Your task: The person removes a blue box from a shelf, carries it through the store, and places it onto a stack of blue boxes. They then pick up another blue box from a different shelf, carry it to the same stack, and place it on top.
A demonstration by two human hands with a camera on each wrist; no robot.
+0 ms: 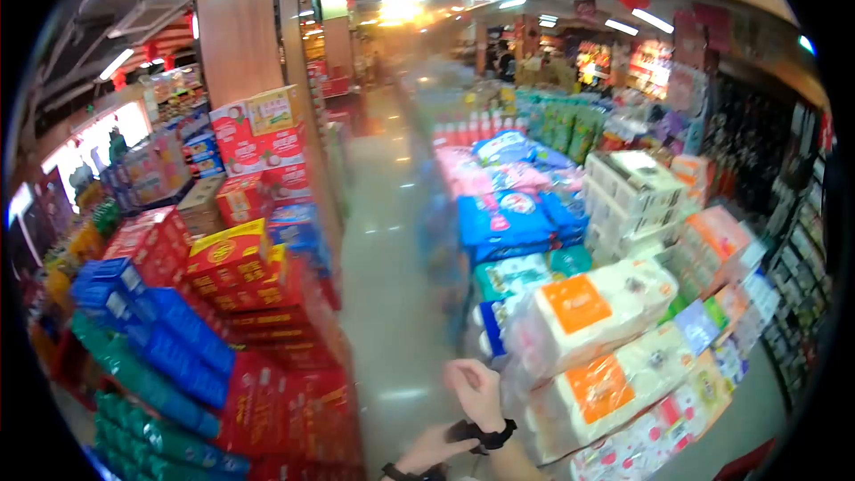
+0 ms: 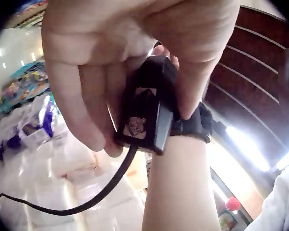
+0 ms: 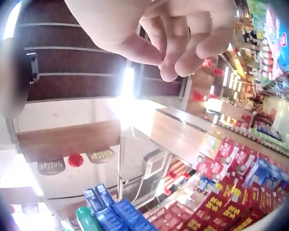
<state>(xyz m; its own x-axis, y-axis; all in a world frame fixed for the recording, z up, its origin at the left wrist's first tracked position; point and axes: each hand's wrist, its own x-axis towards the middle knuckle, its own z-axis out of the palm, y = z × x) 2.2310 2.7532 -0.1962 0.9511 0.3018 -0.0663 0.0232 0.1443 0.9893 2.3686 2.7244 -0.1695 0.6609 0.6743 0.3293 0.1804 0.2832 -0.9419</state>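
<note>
My left hand (image 1: 429, 448) (image 2: 86, 67) holds a small black box-shaped device (image 2: 147, 108) between thumb and fingers, at the black strap (image 1: 492, 436) (image 2: 195, 122) on my right wrist. A thin black cable (image 2: 103, 192) runs from the device's lower end. Above the strap, my right hand (image 1: 476, 392) (image 3: 178, 29) is raised with its fingers loosely bent and nothing in them. Another black strap (image 1: 414, 472) is round my left wrist.
Packs of tissue with orange labels (image 1: 598, 387) are stacked close on the right, beside blue bags (image 1: 508, 223). Red boxes (image 1: 276, 419) and blue boxes (image 1: 174, 330) are piled on the left. A tiled aisle (image 1: 392, 303) runs between the piles.
</note>
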